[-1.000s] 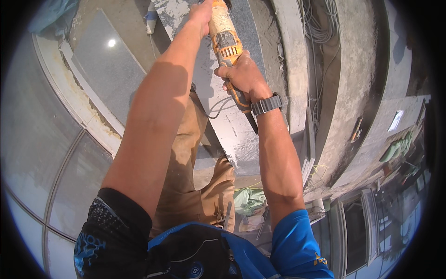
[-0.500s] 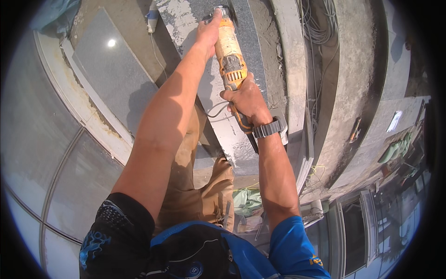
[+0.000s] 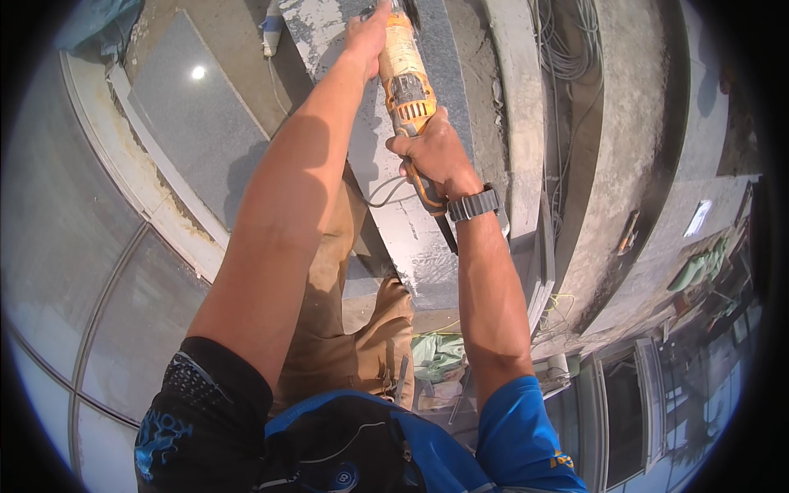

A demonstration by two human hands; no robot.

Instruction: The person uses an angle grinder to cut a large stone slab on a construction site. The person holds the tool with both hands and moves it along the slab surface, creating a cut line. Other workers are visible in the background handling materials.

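We get bright sunlight, white glare on the grey slab [image 3: 194,103], shadow across the left arm [image 3: 283,193], and bent, black-rimmed edges.

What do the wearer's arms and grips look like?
Left grip: bare hand, no glove; short black fabric sleeve with pale dots and blue printing. Right grip: also gloveless; chunky dark-grey segmented wristband; short bright-blue fabric sleeve with a yellow-orange mark.
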